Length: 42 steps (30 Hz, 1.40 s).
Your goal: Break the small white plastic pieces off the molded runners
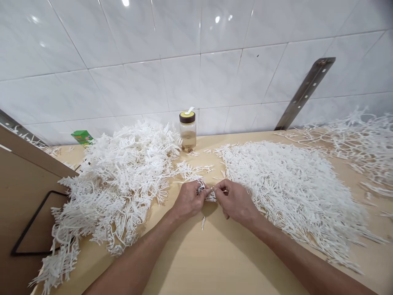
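Note:
Near the middle of the table, my left hand (190,199) is closed on a small white branched piece (201,188), whose strands stick out between the fingers. Facing it closely from the right, my right hand (233,200) pinches at the tip of the piece with thumb and forefinger; what lies between those fingertips is too small to make out. A loose white sprig (203,223) lies on the table just below the hands. To the left rises a tall heap of white branched pieces (123,176), and to the right spreads a flatter pile of thin white pieces (294,184).
A jar with a dark and yellow lid (188,137) stands by the tiled wall (181,82). A green packet (82,137) sits at the back left, beyond a brown panel (21,196). More white strands (365,143) lie at the far right, near a metal strip (303,94).

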### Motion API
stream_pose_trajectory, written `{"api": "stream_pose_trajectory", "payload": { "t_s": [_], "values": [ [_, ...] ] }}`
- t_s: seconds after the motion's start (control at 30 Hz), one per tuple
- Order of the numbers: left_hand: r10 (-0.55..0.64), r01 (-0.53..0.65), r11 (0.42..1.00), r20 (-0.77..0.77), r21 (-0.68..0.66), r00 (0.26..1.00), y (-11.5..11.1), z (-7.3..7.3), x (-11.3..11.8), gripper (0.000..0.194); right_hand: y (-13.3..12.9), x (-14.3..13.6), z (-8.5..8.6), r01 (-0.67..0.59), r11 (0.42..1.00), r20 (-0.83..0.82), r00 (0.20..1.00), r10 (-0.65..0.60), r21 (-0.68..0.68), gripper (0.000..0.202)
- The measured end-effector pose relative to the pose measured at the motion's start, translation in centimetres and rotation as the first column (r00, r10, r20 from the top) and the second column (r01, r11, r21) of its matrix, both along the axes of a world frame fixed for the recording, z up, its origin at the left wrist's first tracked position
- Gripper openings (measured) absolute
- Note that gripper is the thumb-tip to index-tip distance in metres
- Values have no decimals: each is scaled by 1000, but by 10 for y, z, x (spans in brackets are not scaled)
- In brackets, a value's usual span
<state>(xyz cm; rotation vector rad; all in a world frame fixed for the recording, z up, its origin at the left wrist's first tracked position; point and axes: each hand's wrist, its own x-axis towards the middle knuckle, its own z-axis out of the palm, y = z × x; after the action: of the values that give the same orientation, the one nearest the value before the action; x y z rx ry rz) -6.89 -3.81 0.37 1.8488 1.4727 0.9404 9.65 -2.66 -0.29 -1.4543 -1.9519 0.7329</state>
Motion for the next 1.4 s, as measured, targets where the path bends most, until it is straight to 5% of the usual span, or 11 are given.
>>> {"api": "stream_pose_trajectory", "payload": {
  "t_s": [0.07,0.13,0.2,0.4,0.57,0.8,0.87,0.97,1.1,1.4],
  "values": [
    [-18,19,1000,33,-17,999,-1,-1,0,22,-1,1,0,-23,999,-12,1000,24,29,22],
    [-36,37,998,-27,46,999,-2,-1,1,18,-1,2,-4,-49,961,29,999,43,273,19],
    [-37,41,998,-60,54,997,-3,0,2,17,-1,2,-8,-77,926,57,997,60,371,21],
    [-21,23,999,48,-42,999,-4,2,2,23,7,6,-4,26,1000,39,999,-26,0,23],
    [29,2,991,229,-135,973,1,-2,0,20,18,22,-3,118,903,42,988,-149,413,9],
    [201,-36,949,512,-313,835,10,-8,-1,38,25,38,2,111,845,47,986,-159,523,18],
    [194,-28,949,515,-314,835,10,-9,-1,39,21,36,7,106,882,-3,993,-118,459,21],
    [132,-21,972,469,-234,873,9,-10,1,34,10,27,14,31,986,-104,994,-14,162,27],
    [49,-35,998,344,-46,938,5,-9,4,23,2,16,17,-135,969,-238,968,84,-207,35],
    [63,-49,997,262,-58,963,0,-7,5,17,8,11,11,-99,943,-257,966,15,-318,24]
  ]
}}
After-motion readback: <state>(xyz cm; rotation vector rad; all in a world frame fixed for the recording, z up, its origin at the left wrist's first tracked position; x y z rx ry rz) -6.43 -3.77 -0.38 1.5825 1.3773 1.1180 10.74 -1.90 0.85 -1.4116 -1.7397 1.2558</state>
